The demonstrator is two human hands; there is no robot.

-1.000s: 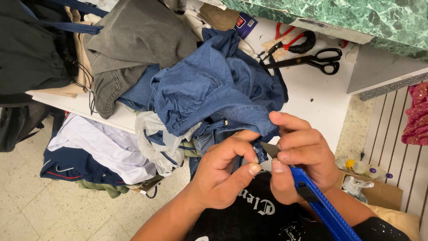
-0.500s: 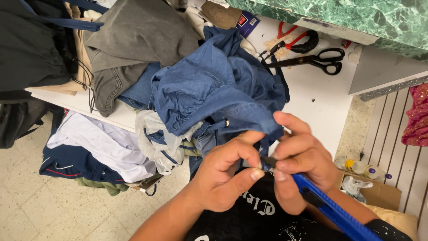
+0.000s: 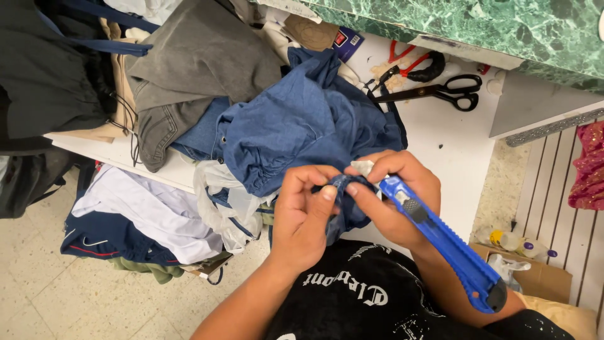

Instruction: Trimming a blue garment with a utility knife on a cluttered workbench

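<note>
Blue denim fold (image 3: 343,189) pinched between left hand (image 3: 305,217) and right hand (image 3: 396,195) — right also gripping blue utility knife (image 3: 440,242)

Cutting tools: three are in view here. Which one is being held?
The blue utility knife, gripped in the right hand. The black scissors and red-handled pliers lie untouched on the white table.

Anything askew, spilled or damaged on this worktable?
Nothing looks damaged or spilled. Clothes lie heaped untidily: a grey garment and blue denim garment crumpled on the white table, more piled on the floor beneath.
</note>
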